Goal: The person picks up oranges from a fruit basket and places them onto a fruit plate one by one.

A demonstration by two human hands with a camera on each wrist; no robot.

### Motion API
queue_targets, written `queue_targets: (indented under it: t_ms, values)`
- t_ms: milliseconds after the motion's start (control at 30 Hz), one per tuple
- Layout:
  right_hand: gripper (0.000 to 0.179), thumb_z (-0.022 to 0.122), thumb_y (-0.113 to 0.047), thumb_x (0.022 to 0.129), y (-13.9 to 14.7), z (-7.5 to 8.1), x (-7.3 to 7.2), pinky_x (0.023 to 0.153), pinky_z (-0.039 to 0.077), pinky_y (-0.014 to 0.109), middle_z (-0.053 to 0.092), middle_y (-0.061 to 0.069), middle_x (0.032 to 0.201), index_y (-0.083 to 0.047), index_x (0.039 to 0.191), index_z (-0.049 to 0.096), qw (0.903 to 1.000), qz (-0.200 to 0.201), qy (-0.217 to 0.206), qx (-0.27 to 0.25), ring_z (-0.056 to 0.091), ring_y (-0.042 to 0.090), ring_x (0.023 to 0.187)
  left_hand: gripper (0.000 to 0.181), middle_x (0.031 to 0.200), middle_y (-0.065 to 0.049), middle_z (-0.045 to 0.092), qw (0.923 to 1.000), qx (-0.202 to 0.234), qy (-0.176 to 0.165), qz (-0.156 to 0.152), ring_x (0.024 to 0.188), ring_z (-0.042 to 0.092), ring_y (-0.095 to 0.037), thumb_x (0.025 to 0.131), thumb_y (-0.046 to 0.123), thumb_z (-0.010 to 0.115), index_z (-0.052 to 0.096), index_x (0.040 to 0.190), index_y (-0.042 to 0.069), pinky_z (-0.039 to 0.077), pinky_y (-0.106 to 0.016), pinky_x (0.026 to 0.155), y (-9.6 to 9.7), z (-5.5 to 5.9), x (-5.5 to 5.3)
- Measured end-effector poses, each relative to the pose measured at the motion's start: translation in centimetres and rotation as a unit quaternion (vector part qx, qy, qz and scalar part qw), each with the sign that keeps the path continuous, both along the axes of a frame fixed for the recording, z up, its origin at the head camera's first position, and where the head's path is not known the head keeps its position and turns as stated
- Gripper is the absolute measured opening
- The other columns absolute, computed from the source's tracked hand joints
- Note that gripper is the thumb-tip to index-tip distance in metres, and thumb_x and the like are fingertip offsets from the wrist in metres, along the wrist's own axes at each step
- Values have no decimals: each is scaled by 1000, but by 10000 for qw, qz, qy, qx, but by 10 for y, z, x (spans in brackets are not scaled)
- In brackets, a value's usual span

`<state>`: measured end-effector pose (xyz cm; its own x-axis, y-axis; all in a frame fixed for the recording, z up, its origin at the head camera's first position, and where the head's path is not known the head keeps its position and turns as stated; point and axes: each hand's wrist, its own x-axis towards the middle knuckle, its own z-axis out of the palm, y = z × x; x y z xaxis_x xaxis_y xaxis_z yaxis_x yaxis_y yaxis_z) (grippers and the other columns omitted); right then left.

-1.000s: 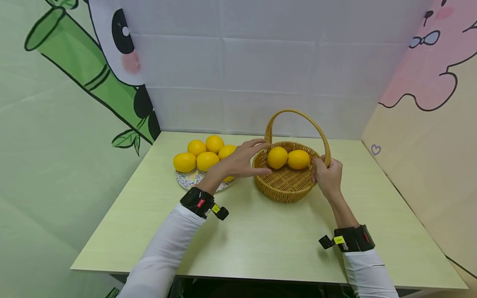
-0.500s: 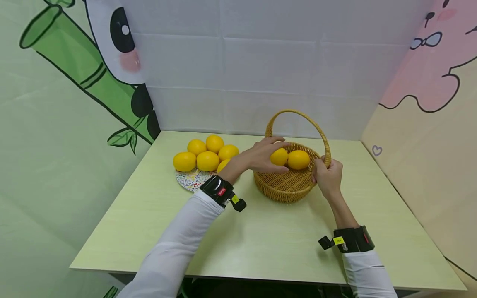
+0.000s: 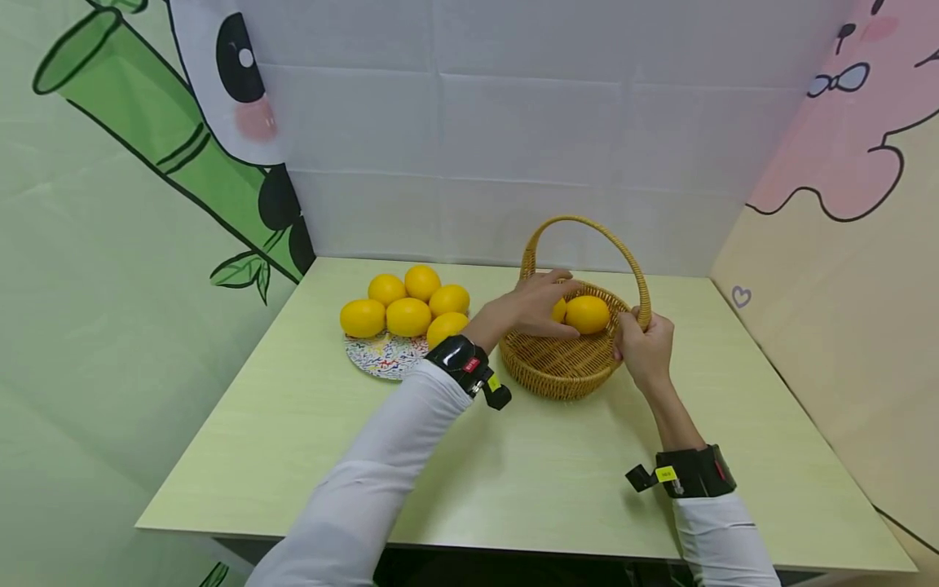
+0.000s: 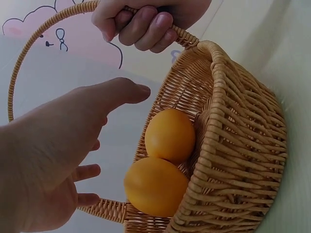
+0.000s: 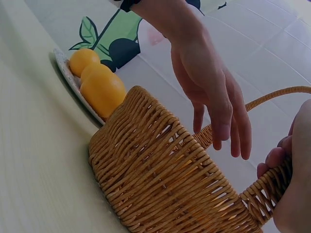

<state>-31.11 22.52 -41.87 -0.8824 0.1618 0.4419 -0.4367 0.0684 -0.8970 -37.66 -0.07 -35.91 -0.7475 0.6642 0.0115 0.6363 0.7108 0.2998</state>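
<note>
A woven wicker basket (image 3: 557, 379) with a tall hooped handle (image 3: 587, 222) stands on the table. Two smooth yellow lemon-like fruits lie side by side in it: the right fruit (image 3: 587, 315) shows well, while the left hand mostly covers the left one in the head view. That left fruit (image 4: 155, 187) is plain in the left wrist view. My left hand (image 3: 539, 308) reaches over the basket's left rim, thumb and fingers spread, holding nothing. With curled fingers, my right hand (image 3: 647, 346) grips the base of the handle at the basket's right side.
Left of the basket, a speckled plate (image 3: 377, 359) bears several more yellow fruits (image 3: 408, 317), piled close together. Both stand on a pale table (image 3: 469, 481). A grey cloth wall (image 3: 469, 130) rises behind its back edge, with printed panels at either side.
My left hand has moved rightward from beside the basket's left rim to over the fruits inside. My right hand has stayed on the handle, and the basket has not moved.
</note>
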Motion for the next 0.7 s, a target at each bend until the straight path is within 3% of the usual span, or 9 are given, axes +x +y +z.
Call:
queue_targets:
  t_ms: [300,400,567,633,700]
  values:
    - [47,51,1,107,1,1,1,33,40,30,45,-3,44,-5,61,46,10000,28,-54,22,43,21,33,86,187,-7,26,9985,-300,220,393,172,32,-35,103,48,80,39,176,27,34,-64,138,22,-7,-2]
    - [47,50,0,108,2,0,1,33,41,28,46,-3,45,-5,62,46,10000,14,-33,39,44,22,33,90,189,-3,23,9968,-513,337,511,173,30,-32,102,50,81,35,177,32,37,-65,136,32,-21,-15]
    - [46,52,-2,108,2,-1,0,34,41,28,46,-3,45,-5,62,47,10000,-1,-36,31,44,20,33,95,192,2,13,9946,-702,377,658,177,21,-27,101,56,80,28,178,42,31,-62,141,49,-62,-56]
    - [47,52,-3,108,3,-1,0,33,41,29,46,-3,44,-5,62,47,10000,-2,-25,31,44,18,33,95,191,0,15,9940,-764,380,678,176,23,-29,101,57,80,28,178,40,30,-60,142,52,-64,-57]
    - [46,52,-2,108,3,-1,0,33,40,30,47,-2,44,-4,62,47,10000,-7,12,54,44,20,32,92,191,-2,18,9937,-816,382,673,175,25,-30,103,53,79,29,179,36,30,-60,142,49,-51,-39]
